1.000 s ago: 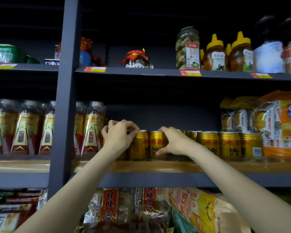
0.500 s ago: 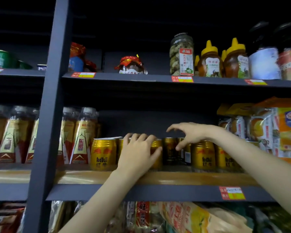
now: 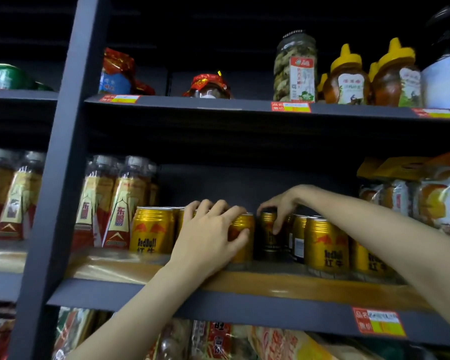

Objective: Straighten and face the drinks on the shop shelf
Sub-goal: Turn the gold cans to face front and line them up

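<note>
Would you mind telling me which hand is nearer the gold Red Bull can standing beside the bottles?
Left. The left hand grips a can just right of that gold Red Bull can; the right hand holds a set-back can farther right.

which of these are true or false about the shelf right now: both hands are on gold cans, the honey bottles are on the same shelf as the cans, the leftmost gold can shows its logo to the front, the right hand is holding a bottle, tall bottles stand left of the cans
1. Both hands are on gold cans. True: the left hand grips a front-row can and the right hand holds a set-back can.
2. The honey bottles share the cans' shelf. False: the honey bottles stand one shelf higher.
3. The leftmost gold can shows its logo frontward. True.
4. The right hand holds a bottle. False: it holds a can.
5. Tall bottles stand left of the cans. True.
</note>
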